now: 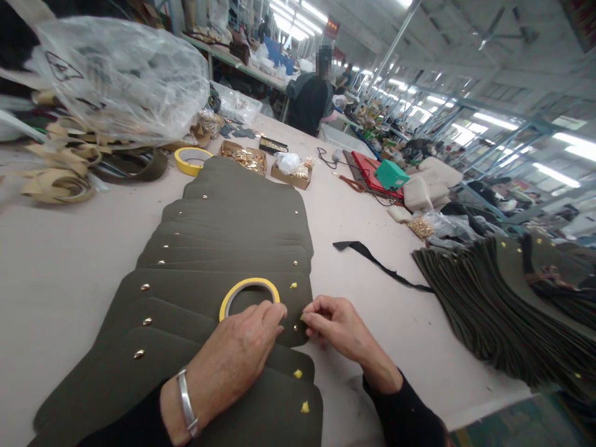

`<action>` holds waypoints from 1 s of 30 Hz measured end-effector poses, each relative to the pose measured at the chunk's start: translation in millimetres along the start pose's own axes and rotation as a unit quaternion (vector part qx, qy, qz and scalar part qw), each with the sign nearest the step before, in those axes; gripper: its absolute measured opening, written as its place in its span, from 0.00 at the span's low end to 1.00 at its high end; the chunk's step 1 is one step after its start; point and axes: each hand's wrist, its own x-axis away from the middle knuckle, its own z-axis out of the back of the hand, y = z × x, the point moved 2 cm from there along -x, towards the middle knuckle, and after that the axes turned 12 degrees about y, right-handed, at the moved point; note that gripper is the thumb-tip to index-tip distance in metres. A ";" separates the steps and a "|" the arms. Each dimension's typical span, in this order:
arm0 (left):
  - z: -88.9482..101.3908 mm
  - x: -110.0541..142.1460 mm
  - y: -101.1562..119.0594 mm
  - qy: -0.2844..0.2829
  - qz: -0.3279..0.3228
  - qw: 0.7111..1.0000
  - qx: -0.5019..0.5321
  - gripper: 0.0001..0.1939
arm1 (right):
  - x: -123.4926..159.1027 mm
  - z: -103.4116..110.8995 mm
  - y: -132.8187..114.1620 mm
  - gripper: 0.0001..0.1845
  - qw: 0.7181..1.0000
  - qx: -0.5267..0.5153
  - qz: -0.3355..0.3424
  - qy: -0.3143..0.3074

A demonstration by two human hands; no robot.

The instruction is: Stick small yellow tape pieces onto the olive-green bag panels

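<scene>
The left hand (239,347) has a ring-shaped yellow tape roll (250,283) in its grip; the right hand (342,329) pinches a tiny yellow scrap (303,316) beside overlapping dark-olive panels (242,239).

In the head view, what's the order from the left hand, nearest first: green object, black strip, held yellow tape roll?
1. Held yellow tape roll: in the left hand.
2. Black strip: right, on the table.
3. Green object: right, farther back.
</scene>
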 end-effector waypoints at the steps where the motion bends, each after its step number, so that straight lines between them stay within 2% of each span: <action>1: -0.2 -0.1 -0.7 0.004 -0.001 1.000 0.001 0.08 | 3.6 -0.4 -1.5 0.06 1.000 0.023 0.011 -0.009; 7: 0.0 -1.3 0.9 0.005 -0.004 0.999 -0.037 0.07 | 13.5 -9.8 -6.5 0.08 0.983 0.149 0.110 -0.001; 15: -0.8 1.0 1.7 0.001 -0.006 0.999 -0.043 0.09 | 12.8 -18.5 -11.7 0.09 0.948 0.257 0.186 0.018; 18: -1.2 1.5 1.1 -0.001 -0.007 0.999 -0.045 0.09 | 12.8 -16.8 -10.3 0.07 0.940 0.282 0.191 0.014; 21: 0.0 2.1 1.4 0.000 -0.006 0.999 -0.045 0.08 | 13.5 -7.8 -7.8 0.17 0.940 0.272 0.200 0.040; 22: 0.4 2.4 1.6 0.001 -0.007 0.999 -0.044 0.08 | 14.5 -4.2 -7.5 0.16 0.937 0.266 0.221 0.049; 24: 1.0 3.1 2.5 0.003 -0.017 0.999 -0.047 0.08 | 17.9 1.0 -7.7 0.06 0.917 0.263 0.298 0.043; 27: 1.0 3.0 3.8 0.003 -0.037 0.997 -0.064 0.09 | 24.1 0.3 -7.2 0.08 0.858 0.305 0.413 -0.008; 30: 1.6 1.0 4.0 -0.004 -0.041 0.996 -0.074 0.09 | 26.5 -7.6 -7.2 0.09 0.810 0.372 0.452 -0.028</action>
